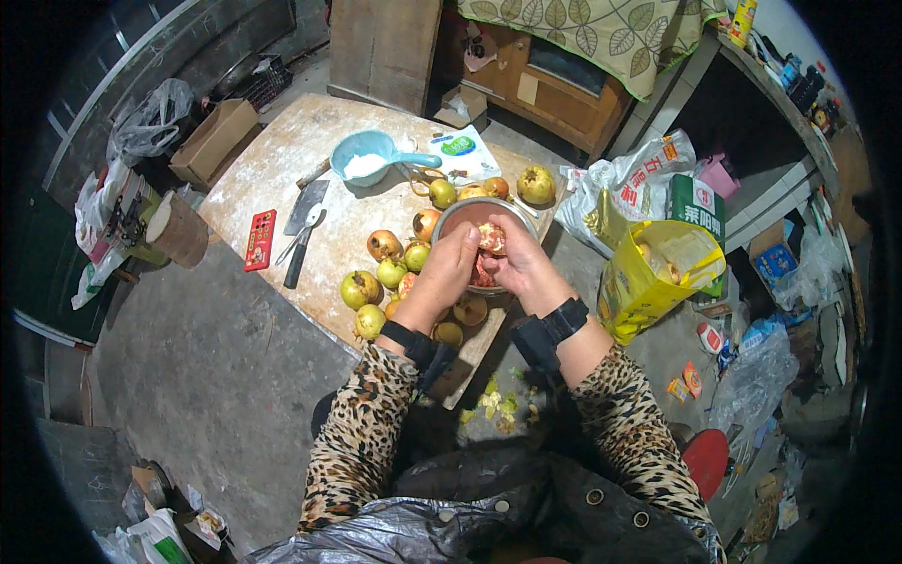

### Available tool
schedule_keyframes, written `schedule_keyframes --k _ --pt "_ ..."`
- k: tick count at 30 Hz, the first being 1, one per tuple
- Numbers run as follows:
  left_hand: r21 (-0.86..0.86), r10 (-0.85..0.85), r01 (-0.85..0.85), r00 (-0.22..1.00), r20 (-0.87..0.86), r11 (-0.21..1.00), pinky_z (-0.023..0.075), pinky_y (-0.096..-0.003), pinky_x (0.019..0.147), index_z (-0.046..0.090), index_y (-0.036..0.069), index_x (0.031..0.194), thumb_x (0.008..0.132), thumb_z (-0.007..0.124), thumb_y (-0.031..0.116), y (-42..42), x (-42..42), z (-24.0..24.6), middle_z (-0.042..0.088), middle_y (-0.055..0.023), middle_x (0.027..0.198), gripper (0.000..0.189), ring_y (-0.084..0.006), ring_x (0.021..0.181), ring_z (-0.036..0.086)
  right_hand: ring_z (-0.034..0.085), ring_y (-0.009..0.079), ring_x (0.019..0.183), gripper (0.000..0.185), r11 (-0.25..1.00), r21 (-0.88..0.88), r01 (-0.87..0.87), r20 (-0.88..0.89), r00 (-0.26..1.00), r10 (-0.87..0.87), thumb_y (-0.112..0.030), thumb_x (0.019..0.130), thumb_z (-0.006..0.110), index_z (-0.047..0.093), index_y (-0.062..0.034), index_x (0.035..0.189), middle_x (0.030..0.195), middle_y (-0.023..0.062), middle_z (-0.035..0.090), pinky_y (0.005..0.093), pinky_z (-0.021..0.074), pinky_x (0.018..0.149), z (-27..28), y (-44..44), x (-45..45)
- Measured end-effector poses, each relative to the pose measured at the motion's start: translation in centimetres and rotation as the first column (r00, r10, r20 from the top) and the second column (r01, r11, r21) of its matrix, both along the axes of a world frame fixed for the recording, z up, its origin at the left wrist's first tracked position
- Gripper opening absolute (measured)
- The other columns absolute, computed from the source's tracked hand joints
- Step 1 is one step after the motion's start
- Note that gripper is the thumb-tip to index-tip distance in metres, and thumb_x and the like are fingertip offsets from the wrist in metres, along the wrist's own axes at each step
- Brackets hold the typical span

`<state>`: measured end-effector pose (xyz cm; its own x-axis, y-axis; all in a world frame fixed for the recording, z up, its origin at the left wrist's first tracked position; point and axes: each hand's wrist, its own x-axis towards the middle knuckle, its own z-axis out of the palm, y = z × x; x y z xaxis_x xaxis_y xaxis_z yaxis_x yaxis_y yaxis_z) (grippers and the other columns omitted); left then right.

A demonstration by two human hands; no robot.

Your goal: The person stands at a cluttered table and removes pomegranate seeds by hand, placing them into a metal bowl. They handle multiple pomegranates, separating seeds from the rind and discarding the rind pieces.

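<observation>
Over a metal bowl (451, 209) near the table's right edge, my two hands hold a piece of opened pomegranate (492, 238) between them. My left hand (449, 264) presses from the left, its thumb on top. From the other side my right hand (523, 257) curls around the piece, its fingers partly hidden. Red pomegranate seeds (482, 276) show inside the bowl below. Several whole pomegranates, one of them yellow-green (360, 289), lie to the left of the bowl. Another large pomegranate (536, 185) sits behind it on the right.
On the floury wooden table (282, 155) are a blue ladle-like scoop (366, 158) with white powder, a cleaver (308, 206), a black-handled tool (301, 254) and a red box (261, 240). A yellow bag (634, 296) stands on the floor to the right. Peel scraps (498, 403) lie below.
</observation>
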<state>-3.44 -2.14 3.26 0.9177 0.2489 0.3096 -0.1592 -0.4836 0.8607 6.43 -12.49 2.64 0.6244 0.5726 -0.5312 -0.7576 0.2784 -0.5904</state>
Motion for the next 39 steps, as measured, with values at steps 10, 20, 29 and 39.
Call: schedule_keyframes --k 10,20,29,39 --pt "-0.812 -0.114 -0.01 0.989 -0.094 0.584 0.047 -0.0211 0.053 0.048 0.007 0.111 0.101 0.035 0.022 0.0 1.3 -1.5 0.054 -0.0031 0.083 0.022 -0.0094 0.065 0.055 0.05 0.0188 0.045 0.02 0.996 0.022 -0.086 0.099 0.992 0.084 -0.026 0.095 0.044 0.043 -0.0085 0.104 0.071 0.0124 0.053 0.0319 0.0456 0.038 -0.1 0.1 -0.1" --pt "-0.944 -0.117 -0.073 0.986 -0.116 0.321 0.0413 -0.0203 0.048 0.051 0.007 0.107 0.099 0.04 0.021 0.6 1.3 -1.5 0.051 -0.0008 0.071 0.02 -0.0085 0.057 0.049 0.056 0.0171 0.053 0.02 0.999 0.043 -0.029 0.126 0.992 0.023 -0.026 0.097 0.044 0.045 -0.0064 0.104 0.078 0.0098 0.057 0.0241 0.0447 0.038 0.6 0.3 -0.7" --pt "-0.899 0.08 -0.236 0.972 -0.222 0.369 0.0381 -0.0205 0.048 0.051 0.006 0.098 0.098 0.043 0.02 -0.1 3.1 -2.6 0.049 -0.0005 0.069 0.016 -0.0082 0.055 0.045 0.058 0.0165 0.06 0.019 0.989 0.037 0.141 0.187 0.972 -0.145 -0.025 0.097 0.047 0.047 -0.0069 0.103 0.083 0.0092 0.058 0.0255 0.0479 0.044 0.8 0.4 -0.6" --pt "0.211 0.263 -0.331 0.918 0.296 0.92 0.046 -0.0383 0.072 0.05 -0.001 0.104 0.088 0.057 0.014 -2.2 2.8 0.0 0.054 -0.0164 0.09 0.023 -0.0299 0.08 0.056 0.056 0.0118 0.07 0.016 0.952 -0.016 0.305 0.41 0.87 -0.272 -0.021 0.096 0.05 0.052 -0.005 0.095 0.085 0.0059 0.058 0.0269 0.0495 0.058 0.1 0.7 -0.3"
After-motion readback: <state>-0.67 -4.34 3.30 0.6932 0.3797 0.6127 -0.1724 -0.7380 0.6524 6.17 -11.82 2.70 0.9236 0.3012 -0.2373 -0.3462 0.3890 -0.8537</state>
